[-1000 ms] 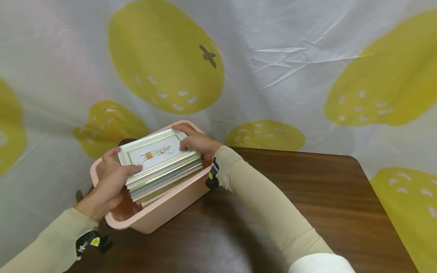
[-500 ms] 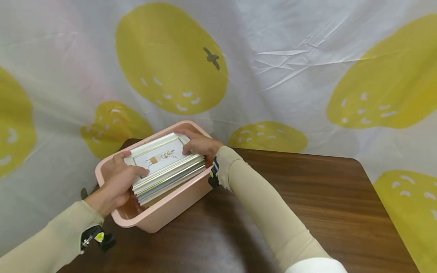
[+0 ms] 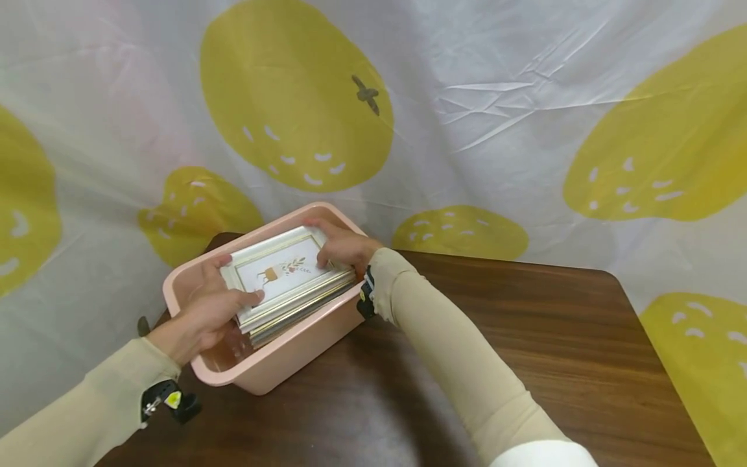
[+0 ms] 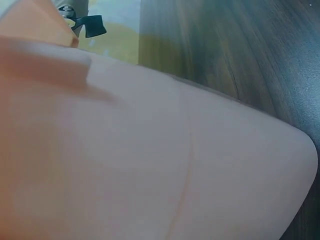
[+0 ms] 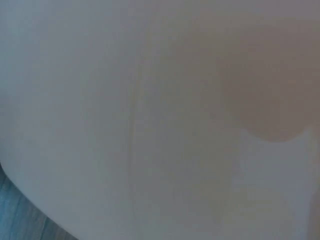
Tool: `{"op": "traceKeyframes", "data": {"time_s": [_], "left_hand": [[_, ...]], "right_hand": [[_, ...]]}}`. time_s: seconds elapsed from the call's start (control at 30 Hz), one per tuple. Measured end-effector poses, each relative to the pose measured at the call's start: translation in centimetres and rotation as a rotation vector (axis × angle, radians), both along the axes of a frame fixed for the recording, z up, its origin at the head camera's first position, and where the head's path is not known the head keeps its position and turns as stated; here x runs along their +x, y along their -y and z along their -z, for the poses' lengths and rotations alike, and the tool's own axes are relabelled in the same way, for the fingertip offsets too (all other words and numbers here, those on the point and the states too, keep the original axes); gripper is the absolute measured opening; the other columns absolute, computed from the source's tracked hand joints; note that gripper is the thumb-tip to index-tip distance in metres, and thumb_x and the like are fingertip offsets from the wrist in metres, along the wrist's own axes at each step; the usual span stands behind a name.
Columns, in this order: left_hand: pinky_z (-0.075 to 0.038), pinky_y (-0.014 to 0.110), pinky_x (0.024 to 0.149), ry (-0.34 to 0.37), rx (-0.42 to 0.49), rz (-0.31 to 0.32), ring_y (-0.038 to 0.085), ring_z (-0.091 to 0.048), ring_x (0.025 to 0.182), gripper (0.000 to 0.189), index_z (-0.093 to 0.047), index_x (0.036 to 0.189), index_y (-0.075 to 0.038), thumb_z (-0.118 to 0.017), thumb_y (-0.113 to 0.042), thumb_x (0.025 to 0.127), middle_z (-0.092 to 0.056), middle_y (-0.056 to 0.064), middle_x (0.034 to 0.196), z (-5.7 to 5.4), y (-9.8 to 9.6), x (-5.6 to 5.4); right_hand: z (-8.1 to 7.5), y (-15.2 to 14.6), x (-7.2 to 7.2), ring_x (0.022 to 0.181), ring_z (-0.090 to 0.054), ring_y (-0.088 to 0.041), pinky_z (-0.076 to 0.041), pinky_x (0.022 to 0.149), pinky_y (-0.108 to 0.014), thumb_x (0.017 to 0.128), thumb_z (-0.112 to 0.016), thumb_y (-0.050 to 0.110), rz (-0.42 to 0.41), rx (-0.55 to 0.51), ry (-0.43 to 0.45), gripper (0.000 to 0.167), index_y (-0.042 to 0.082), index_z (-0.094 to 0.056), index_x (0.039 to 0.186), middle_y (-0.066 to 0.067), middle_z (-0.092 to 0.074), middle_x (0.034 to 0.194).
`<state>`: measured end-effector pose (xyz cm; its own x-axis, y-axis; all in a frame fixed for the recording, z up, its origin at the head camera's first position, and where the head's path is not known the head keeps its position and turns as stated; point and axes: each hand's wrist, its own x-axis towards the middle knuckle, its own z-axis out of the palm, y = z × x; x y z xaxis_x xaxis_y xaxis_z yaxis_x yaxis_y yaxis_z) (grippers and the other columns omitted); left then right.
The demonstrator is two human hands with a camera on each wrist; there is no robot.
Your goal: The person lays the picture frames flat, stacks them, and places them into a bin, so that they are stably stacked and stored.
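Note:
Both hands hold a stack of picture frames [image 3: 309,299] inside a pink plastic basin [image 3: 309,355] in the head view. The top picture frame [image 3: 283,269] is white with a thin gold line and shows a small deer-and-leaves print. My left hand [image 3: 211,306] grips the stack's left end, thumb over the top edge. At the opposite end my right hand [image 3: 344,246] holds it, thumb on the top frame's face. The lower frames are hidden by the basin's near wall. Pale pink basin wall [image 4: 150,150] fills most of the left wrist view, and a blurred surface the right.
The basin stands on a dark brown wooden table [image 3: 525,337], near its left back corner. Bare wood extends to the right. Behind hangs a white cloth [image 3: 467,130] printed with yellow fruit. Each wrist wears a black strap with a camera.
Both hands have lowered the stack of picture frames deeper into the basin. Fewer of its layers show above the near rim now, and the hands still hold its ends.

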<state>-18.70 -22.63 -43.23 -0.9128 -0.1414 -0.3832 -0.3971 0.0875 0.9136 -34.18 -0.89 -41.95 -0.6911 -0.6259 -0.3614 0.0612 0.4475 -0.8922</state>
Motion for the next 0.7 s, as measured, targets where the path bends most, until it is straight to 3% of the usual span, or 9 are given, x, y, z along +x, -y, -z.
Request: {"op": "traceKeyframes", "data": {"time_s": [0.17, 0.3, 0.5, 0.6, 0.7], "left_hand": [[-0.065, 0.033, 0.076, 0.021, -0.022, 0.007, 0.016, -0.065, 0.092, 0.103, 0.007, 0.165, -0.026, -0.068, -0.001, 0.099, -0.037, 0.023, 0.142, 0.05, -0.04, -0.08], [-0.064, 0.032, 0.081, -0.004, 0.053, 0.010, 0.020, -0.063, 0.108, 0.105, 0.014, 0.165, -0.029, -0.062, 0.004, 0.101, -0.029, 0.025, 0.155, 0.11, -0.07, -0.23], [-0.063, 0.032, 0.088, -0.063, 0.165, 0.007, 0.025, -0.058, 0.120, 0.100, 0.018, 0.165, -0.029, -0.051, 0.009, 0.103, -0.015, 0.025, 0.168, 0.13, -0.33, -0.44], [-0.062, 0.032, 0.088, -0.060, 0.162, -0.002, 0.028, -0.057, 0.123, 0.098, 0.016, 0.166, -0.029, -0.050, 0.007, 0.104, -0.012, 0.024, 0.171, 0.00, -0.44, -0.49], [-0.061, 0.030, 0.088, -0.061, 0.129, 0.000, 0.030, -0.055, 0.126, 0.096, 0.015, 0.167, -0.027, -0.051, 0.004, 0.104, -0.010, 0.023, 0.172, -0.15, -0.55, -0.50]], "right_hand": [[0.23, 0.01, -0.07, 0.148, -0.027, -0.028, -0.024, 0.124, -0.041, 0.080, -0.060, -0.020, -0.009, -0.008, -0.033, 0.104, 0.027, -0.029, 0.167, -0.003, -0.017, 0.175], [0.37, 0.04, 0.00, 0.146, -0.029, -0.024, -0.026, 0.120, -0.034, 0.079, -0.060, -0.021, -0.001, -0.021, -0.059, 0.103, 0.023, -0.031, 0.167, -0.003, -0.021, 0.174], [0.60, -0.26, -0.05, 0.162, -0.020, -0.026, -0.027, 0.128, -0.038, 0.084, -0.052, -0.024, 0.006, -0.058, -0.117, 0.093, 0.014, -0.031, 0.167, -0.005, -0.022, 0.176], [0.55, -0.47, -0.03, 0.165, -0.013, -0.026, -0.019, 0.133, -0.040, 0.088, -0.052, -0.020, 0.006, -0.058, -0.128, 0.087, 0.012, -0.032, 0.166, -0.004, -0.024, 0.176], [0.52, -0.68, 0.03, 0.165, -0.016, -0.026, -0.018, 0.134, -0.041, 0.090, -0.055, -0.017, 0.016, -0.052, -0.145, 0.083, 0.010, -0.033, 0.165, -0.006, -0.028, 0.175]]}}
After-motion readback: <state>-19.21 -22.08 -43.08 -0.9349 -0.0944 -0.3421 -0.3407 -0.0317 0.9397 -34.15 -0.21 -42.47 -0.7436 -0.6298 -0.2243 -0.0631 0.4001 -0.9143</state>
